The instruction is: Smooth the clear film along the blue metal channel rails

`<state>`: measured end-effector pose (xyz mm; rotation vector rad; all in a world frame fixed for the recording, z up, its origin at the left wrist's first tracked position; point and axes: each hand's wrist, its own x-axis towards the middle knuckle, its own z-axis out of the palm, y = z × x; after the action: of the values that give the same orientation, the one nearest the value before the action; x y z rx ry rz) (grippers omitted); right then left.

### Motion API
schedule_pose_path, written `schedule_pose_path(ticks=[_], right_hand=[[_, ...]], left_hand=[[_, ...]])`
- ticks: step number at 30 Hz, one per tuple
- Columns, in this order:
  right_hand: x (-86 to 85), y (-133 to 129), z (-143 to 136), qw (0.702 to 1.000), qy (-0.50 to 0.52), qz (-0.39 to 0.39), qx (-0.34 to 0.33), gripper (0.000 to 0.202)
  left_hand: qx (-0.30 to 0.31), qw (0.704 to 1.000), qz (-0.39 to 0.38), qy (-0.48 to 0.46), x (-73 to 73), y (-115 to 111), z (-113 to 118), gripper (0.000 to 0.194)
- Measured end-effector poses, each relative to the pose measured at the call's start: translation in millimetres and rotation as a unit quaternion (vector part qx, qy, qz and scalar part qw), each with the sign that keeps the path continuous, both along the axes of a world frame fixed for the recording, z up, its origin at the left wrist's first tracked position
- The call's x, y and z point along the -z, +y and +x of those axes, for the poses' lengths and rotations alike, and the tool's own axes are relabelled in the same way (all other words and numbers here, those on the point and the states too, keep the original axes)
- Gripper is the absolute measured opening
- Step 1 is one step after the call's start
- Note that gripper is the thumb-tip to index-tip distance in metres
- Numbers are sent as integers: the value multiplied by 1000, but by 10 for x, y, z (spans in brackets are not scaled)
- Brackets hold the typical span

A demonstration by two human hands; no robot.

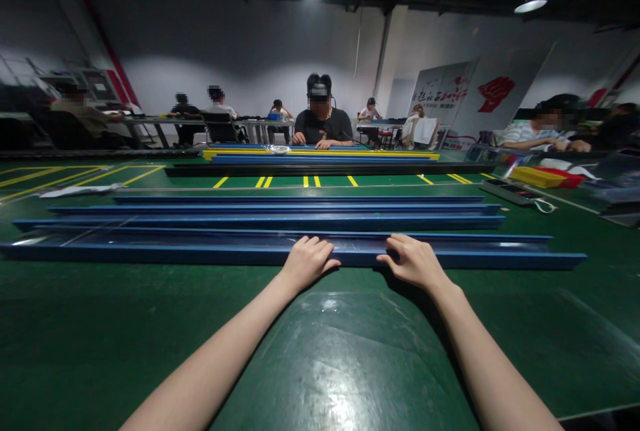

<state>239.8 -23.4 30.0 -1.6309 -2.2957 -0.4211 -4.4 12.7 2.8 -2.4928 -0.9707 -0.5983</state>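
Observation:
A long blue U-shaped channel (190,254) lies crosswise on the green table, nearest to me. My left hand (309,261) is closed over its front wall near the middle, fingers inside the trough and thumb on the near side. A short gap to the right, my right hand (411,259) pinches the same wall, with its fingers curled over the edge. Just behind lie further blue channels (350,217), roughly parallel to it. The parts of the wall under my fingers are hidden.
Across the table (125,324), a person (323,121) sits behind more blue, yellow and black strips (330,169). A dark device with a strap (515,192) and a yellow tray (537,177) lie at the right. White paper (83,189) is at the left.

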Motion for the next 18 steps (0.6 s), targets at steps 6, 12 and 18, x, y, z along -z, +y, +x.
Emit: schedule_pose_path(ticks=[6, 12, 18], right_hand=[[2, 8, 5, 1000, 2, -2, -1, 25], [-15, -1, -7, 1000, 4, -6, 3, 24], [-24, -6, -8, 1000, 10, -12, 2, 25]], left_hand=[[-2, 1000, -22, -7, 10, 14, 5, 34], [-4, 1000, -23, -4, 13, 33, 0, 35], [-7, 1000, -21, -1, -5, 21, 4, 36]])
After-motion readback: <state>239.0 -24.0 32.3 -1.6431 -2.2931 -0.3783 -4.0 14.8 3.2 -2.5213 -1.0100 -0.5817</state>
